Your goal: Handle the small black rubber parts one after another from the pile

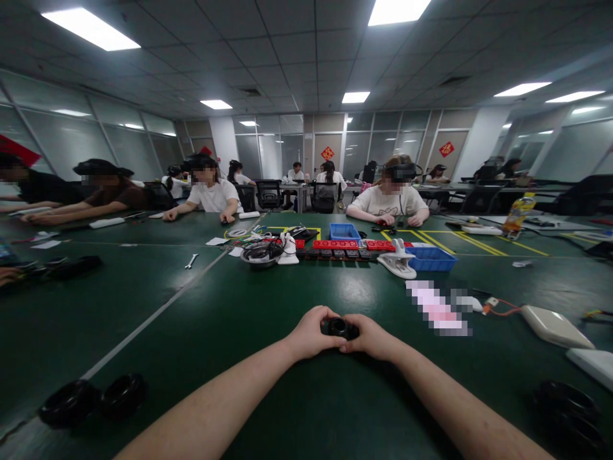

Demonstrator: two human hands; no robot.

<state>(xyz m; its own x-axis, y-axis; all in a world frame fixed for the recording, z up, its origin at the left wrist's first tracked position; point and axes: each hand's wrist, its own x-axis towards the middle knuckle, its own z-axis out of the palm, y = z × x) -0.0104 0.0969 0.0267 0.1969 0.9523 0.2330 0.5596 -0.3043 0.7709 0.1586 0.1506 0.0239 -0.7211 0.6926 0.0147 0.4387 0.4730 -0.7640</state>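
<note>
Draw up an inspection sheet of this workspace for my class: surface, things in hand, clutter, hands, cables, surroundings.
Surface: green tabletop, glossy, with a pale line running slantwise left of the forearms.
Job's things: one black ring-shaped part, between both hands; its finer detail is too small to tell.
Clutter: two black rings lower left; blurred black rings lower right; wrench; blue trays beyond the hands.
Hands: left hand and right hand bare, curled around the part.
Cables: tangled cables beyond the hands; orange cable at the right.
Surroundings: people seated opposite, some in headsets; ceiling lights on.
</note>
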